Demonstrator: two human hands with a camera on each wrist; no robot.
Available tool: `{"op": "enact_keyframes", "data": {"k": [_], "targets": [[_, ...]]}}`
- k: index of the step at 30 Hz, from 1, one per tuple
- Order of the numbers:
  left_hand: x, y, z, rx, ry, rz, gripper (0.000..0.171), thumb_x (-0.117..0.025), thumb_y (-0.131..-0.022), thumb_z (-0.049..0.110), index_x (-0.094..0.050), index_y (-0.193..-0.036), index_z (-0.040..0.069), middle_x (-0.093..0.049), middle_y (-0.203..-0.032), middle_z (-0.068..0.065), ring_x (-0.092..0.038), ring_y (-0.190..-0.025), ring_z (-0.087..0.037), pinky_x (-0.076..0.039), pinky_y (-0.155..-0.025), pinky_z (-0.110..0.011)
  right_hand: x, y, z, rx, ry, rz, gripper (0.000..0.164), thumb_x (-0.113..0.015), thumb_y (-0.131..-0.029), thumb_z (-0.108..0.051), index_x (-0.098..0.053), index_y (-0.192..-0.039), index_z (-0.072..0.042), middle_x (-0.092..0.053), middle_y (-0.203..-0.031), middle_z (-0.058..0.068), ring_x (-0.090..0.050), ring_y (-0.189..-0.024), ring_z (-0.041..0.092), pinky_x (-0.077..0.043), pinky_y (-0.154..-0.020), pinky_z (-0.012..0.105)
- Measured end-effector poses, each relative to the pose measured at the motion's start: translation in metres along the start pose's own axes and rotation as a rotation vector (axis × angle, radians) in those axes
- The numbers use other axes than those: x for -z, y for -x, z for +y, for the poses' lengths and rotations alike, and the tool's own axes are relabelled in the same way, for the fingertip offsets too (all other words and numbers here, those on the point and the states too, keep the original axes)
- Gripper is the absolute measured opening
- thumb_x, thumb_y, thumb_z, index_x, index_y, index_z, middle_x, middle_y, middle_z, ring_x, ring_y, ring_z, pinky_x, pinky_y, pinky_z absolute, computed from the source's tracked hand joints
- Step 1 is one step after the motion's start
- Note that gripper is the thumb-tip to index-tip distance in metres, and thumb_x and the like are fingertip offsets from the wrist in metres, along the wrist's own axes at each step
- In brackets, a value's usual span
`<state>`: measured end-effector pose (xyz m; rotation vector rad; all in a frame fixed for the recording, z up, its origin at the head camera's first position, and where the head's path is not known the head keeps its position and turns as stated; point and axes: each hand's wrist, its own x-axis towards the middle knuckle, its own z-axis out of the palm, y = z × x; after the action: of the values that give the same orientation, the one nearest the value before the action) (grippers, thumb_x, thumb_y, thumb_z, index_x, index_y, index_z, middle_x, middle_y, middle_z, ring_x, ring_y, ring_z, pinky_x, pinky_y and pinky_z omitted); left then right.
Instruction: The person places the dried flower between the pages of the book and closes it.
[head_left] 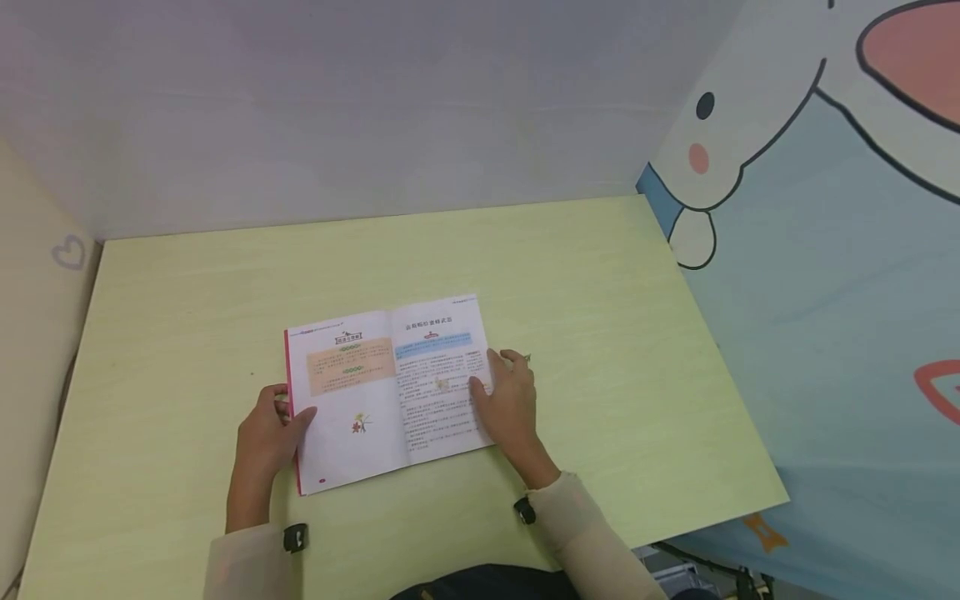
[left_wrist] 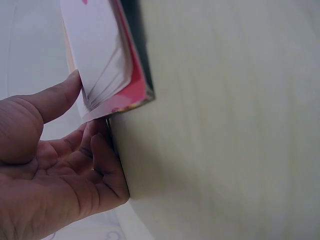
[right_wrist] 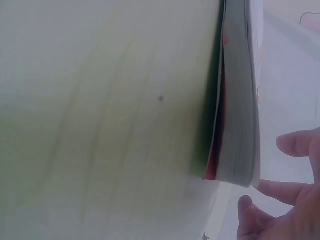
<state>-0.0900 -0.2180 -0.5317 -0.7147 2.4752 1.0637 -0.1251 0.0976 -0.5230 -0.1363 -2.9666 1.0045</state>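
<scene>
An open book [head_left: 375, 442] with a red-pink cover lies on the table, slightly turned. The left page carries an orange text box and a small flower picture; the right page has a blue box and lines of print. My left hand [head_left: 270, 433] pinches the book's left edge, thumb on the page and fingers at the cover's edge, as the left wrist view confirms. At the right edge is my right hand [head_left: 513, 404]. Its thumb [right_wrist: 295, 142] stands off the page, while a fingertip [right_wrist: 262, 187] touches the edge of the thick page stack.
The pale yellow-green table [head_left: 187, 308] meets a plain light wall [head_left: 360, 108] at the back. On the right hangs a blue cloth [head_left: 825, 333] with cartoon drawings. Dark wrist cameras [head_left: 296, 537] sit at both sleeves. Beyond the table's front right corner is some grey equipment [head_left: 678, 579].
</scene>
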Motion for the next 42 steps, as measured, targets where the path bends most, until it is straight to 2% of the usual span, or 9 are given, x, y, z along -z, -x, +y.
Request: {"op": "enact_keyframes", "data": {"k": [5,9,11,13,15,18,26,38,42], "targets": [[0.0,0.0,0.0,0.003,-0.002,0.001,0.071,-0.065,-0.097,0.024,-0.027,-0.151,-0.004,-0.05,-0.118,-0.025,-0.054,-0.096,-0.035,-0.049,-0.065,-0.03,0.002,-0.003,0.003,-0.045,-0.208,0.06,0.034,-0.069,-0.093,-0.018,-0.069,-0.125,-0.006,-0.06,-0.127,0.015,-0.059,-0.105,0.033,-0.046,-0.086,0.047],[-0.001,0.0,0.0,0.001,-0.002,0.005,0.07,-0.064,-0.097,0.023,-0.027,-0.151,-0.004,-0.05,-0.117,-0.025,-0.054,-0.096,-0.035,-0.049,-0.065,-0.03,0.008,-0.007,0.005,-0.175,-0.471,0.023,0.022,-0.063,-0.097,-0.02,-0.072,-0.113,-0.009,-0.068,-0.109,0.009,-0.059,-0.085,0.021,-0.047,-0.072,0.034],[-0.001,0.001,0.0,-0.002,-0.004,0.006,0.07,-0.064,-0.097,0.023,-0.027,-0.15,-0.004,-0.051,-0.117,-0.025,-0.054,-0.096,-0.035,-0.049,-0.065,-0.03,0.012,-0.01,0.007,-0.253,-0.621,-0.054,0.026,-0.056,-0.102,-0.025,-0.071,-0.113,-0.007,-0.069,-0.103,0.007,-0.059,-0.082,0.016,-0.048,-0.069,0.028],[-0.001,0.001,0.001,-0.005,-0.007,0.008,0.07,-0.064,-0.097,0.022,-0.027,-0.15,-0.004,-0.051,-0.117,-0.025,-0.054,-0.097,-0.035,-0.049,-0.065,-0.03,0.015,-0.013,0.01,-0.342,-0.845,-0.174,0.04,-0.047,-0.106,-0.034,-0.066,-0.12,-0.002,-0.069,-0.107,0.011,-0.063,-0.085,0.015,-0.05,-0.072,0.026],[-0.001,0.0,0.001,-0.003,-0.009,0.009,0.07,-0.064,-0.097,0.022,-0.027,-0.15,-0.004,-0.051,-0.117,-0.025,-0.053,-0.097,-0.035,-0.048,-0.066,-0.03,0.016,-0.016,0.013,-0.442,-1.062,-0.294,0.054,-0.037,-0.108,-0.042,-0.057,-0.131,0.002,-0.067,-0.117,0.016,-0.066,-0.093,0.016,-0.052,-0.077,0.027],[-0.001,-0.001,0.0,0.001,-0.011,0.007,0.07,-0.065,-0.097,0.023,-0.027,-0.15,-0.004,-0.051,-0.117,-0.025,-0.053,-0.097,-0.035,-0.048,-0.065,-0.03,0.016,-0.018,0.018,-0.564,-1.266,-0.415,0.069,-0.025,-0.107,-0.052,-0.043,-0.144,0.004,-0.058,-0.136,0.023,-0.066,-0.108,0.02,-0.053,-0.084,0.031],[0.0,-0.002,-0.001,-0.002,-0.013,0.006,0.07,-0.065,-0.097,0.023,-0.027,-0.15,-0.004,-0.051,-0.115,-0.025,-0.054,-0.095,-0.034,-0.048,-0.064,-0.03,0.016,-0.02,0.021,-0.59,-1.285,-0.472,0.071,-0.024,-0.106,-0.054,-0.036,-0.151,0.0,-0.048,-0.148,0.023,-0.052,-0.133,0.032,-0.049,-0.095,0.036],[-0.001,-0.002,-0.002,0.003,-0.009,-0.001,0.071,-0.065,-0.097,0.024,-0.027,-0.151,-0.003,-0.051,-0.116,-0.024,-0.054,-0.095,-0.033,-0.048,-0.065,-0.031,0.018,-0.009,0.0,-0.433,-1.24,-0.621,0.076,-0.017,-0.104,-0.062,-0.041,-0.15,-0.008,-0.059,-0.134,0.018,-0.061,-0.109,0.021,-0.047,-0.088,0.034],[-0.002,-0.003,-0.002,0.005,-0.005,0.001,0.071,-0.065,-0.097,0.024,-0.027,-0.151,-0.003,-0.05,-0.116,-0.024,-0.053,-0.095,-0.033,-0.048,-0.065,-0.031,0.019,-0.005,-0.011,-0.407,-1.161,-0.631,0.076,-0.019,-0.101,-0.067,-0.043,-0.15,-0.014,-0.063,-0.124,0.014,-0.062,-0.099,0.018,-0.048,-0.082,0.032]]}}
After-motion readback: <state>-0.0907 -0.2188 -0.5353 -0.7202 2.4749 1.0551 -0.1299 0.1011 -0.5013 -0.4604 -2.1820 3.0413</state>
